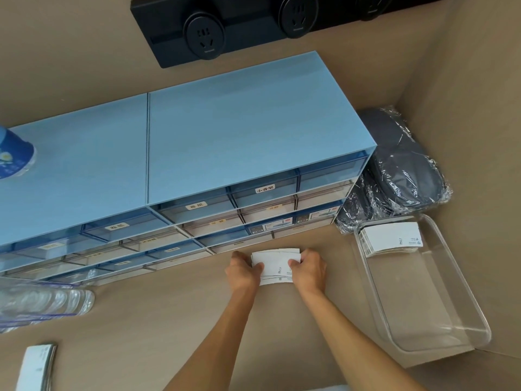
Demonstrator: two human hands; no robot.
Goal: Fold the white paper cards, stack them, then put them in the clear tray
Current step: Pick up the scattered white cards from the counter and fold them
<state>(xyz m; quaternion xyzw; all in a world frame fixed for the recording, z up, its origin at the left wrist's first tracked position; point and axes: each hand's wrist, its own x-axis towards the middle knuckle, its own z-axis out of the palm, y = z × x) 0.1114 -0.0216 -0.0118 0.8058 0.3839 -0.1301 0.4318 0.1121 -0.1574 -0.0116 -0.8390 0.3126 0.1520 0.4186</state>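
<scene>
Beige table (169, 320) below blue drawers (197, 165): left hand (244, 270) and right hand (308, 268) each have their grip clamped on an end of the white paper cards (275, 268), which lie between them. Thin and light, they likely flex and slide, so pinching both short ends seems wise. Well right, the clear tray (439, 328) holds a stack (390, 238).

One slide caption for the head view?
Both hands square a card stack beside the clear tray.
</scene>
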